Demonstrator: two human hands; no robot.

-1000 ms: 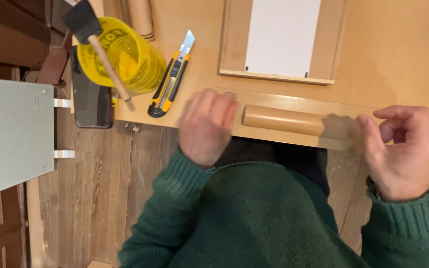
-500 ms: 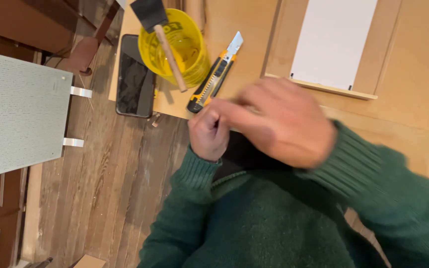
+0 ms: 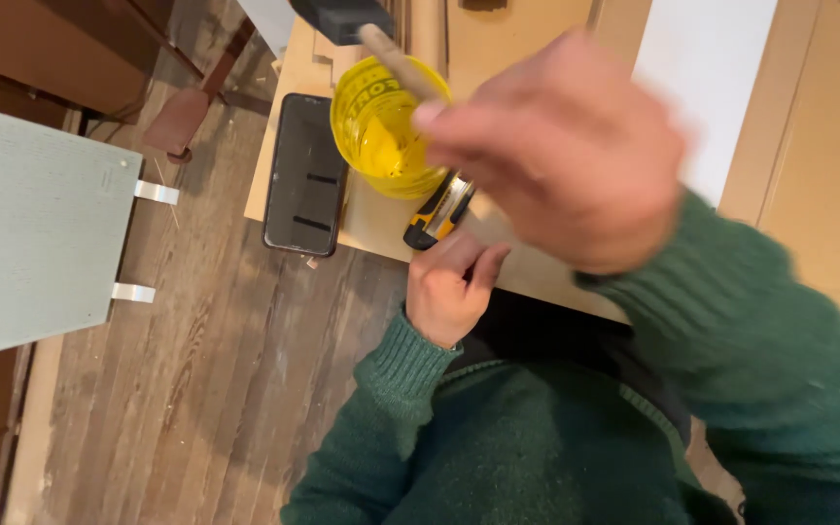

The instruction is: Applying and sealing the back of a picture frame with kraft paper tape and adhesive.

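Since half a second ago our right hand [image 3: 561, 156], blurred so we cannot tell its grip, reached the yellow cup [image 3: 388, 126] on the counter [image 3: 381, 226], while our left hand [image 3: 451, 292] stays loosely curled and empty at the edge, and a careless knock could tip the cup with its brush [image 3: 362, 24] onto the phone [image 3: 305, 175].

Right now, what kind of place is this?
Probably a home craft or woodworking spot: a wooden worktable holds a yellow cup with a foam brush and a utility knife, above a worn plank floor.

Home workshop / DIY corner, prob. woodwork. Plywood counter [image 3: 381, 219] w/ yellow glue tub [image 3: 381, 146], foam brush [image 3: 367, 24] resting in it, utility knife [image 3: 437, 212], phone [image 3: 305, 175]. Worn plank floor [image 3: 206, 389] w/ wood chips; pale panel w/ metal brackets [image 3: 31, 228] at left.
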